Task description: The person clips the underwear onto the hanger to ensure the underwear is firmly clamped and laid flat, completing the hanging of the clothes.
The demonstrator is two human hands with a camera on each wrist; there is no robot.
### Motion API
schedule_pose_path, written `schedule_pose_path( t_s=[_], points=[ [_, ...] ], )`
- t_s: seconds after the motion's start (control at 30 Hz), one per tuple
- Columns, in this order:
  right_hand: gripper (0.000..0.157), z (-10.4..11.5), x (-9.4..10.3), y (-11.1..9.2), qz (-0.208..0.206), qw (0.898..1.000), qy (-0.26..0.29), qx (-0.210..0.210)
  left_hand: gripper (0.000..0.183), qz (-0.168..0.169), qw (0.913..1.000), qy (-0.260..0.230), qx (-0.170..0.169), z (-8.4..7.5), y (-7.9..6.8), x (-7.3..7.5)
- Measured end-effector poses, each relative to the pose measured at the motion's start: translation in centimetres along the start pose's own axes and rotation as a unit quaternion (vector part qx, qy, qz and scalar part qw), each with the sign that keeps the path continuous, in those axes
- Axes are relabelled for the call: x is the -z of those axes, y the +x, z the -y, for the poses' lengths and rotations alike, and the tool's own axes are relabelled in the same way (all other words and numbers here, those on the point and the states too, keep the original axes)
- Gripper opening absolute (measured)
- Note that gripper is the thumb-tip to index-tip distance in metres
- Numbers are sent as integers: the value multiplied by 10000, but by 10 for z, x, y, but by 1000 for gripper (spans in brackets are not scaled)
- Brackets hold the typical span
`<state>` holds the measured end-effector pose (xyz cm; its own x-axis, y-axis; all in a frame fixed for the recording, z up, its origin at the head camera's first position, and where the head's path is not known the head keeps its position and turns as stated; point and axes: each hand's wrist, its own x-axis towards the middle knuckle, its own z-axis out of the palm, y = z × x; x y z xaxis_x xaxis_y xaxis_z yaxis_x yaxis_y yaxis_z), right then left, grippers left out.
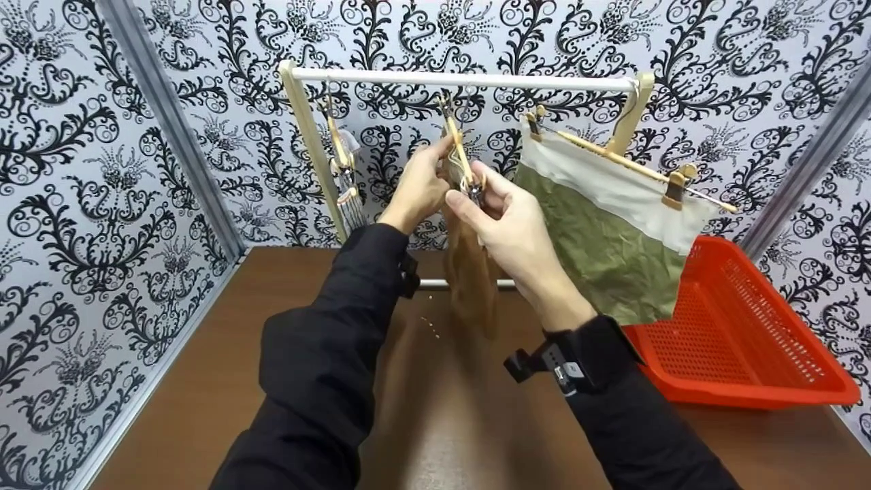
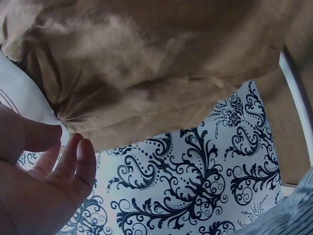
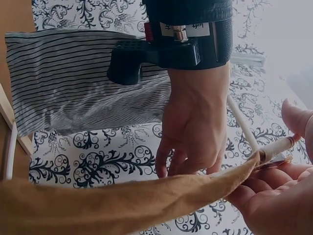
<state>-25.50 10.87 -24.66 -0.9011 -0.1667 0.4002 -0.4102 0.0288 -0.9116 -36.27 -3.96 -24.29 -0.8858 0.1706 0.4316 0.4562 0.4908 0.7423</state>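
Observation:
A brown garment (image 1: pixel 469 279) with a white band hangs edge-on from a wooden clip hanger (image 1: pixel 458 146) at the middle of the rack. My left hand (image 1: pixel 418 187) is at the far side of the hanger. In the left wrist view, its thumb and fingers pinch the garment's gathered upper edge. At the near end, my right hand (image 1: pixel 514 228) holds the hanger clip (image 1: pixel 474 194) between thumb and fingers. The right wrist view shows the left fingers partly hidden behind the brown cloth.
A white-rod rack (image 1: pixel 463 77) with wooden posts stands against the patterned wall. To the left hangs a striped garment (image 1: pixel 350 207); to the right, a green-and-white garment (image 1: pixel 592 231) on another clip hanger. A red plastic basket (image 1: pixel 748 391) sits on the brown table (image 1: pixel 204 354) at right.

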Motion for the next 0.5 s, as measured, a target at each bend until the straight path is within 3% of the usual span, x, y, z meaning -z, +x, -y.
schedule_pose_path(
  t_s=[0.2,0.37,0.5],
  points=[
    [76,-2,1,0,95,9999,-101,14,81,-57,9996,126,-228,2,-2,0],
    [70,-9,6,-3,126,9993,-222,279,55,-340,9971,678,-83,2,-9,-3],
    [60,-19,11,-9,82,9980,-188,591,51,-565,9954,757,160,6,-18,-7]
  ],
)
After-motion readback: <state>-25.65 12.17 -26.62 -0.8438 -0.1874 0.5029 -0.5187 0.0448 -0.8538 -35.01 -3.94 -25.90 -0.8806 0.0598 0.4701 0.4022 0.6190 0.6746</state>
